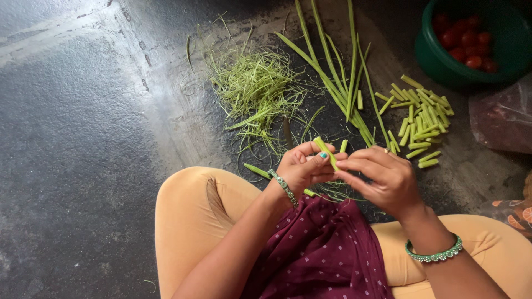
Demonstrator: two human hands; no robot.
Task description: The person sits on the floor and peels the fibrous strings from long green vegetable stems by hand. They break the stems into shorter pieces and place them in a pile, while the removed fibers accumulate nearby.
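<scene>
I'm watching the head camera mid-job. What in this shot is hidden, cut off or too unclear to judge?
- Green bowl, head view: top and right cut by the frame edge, so the red round items can't be counted.
- Plastic bag: cut by the right edge; contents blurred.
- Stem piece: its lower end is hidden behind the fingers of the left hand and right hand.
- Patterned object at the right edge: mostly out of frame.

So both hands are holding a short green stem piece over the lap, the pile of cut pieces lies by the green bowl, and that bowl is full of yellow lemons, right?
Not quite. The head view shows the round green plastic bowl holding small red fruits, not yellow lemons. The rest stands: the left hand and right hand hold a short green stem piece, and the pile of cut green pieces lies beside the bowl.
</scene>
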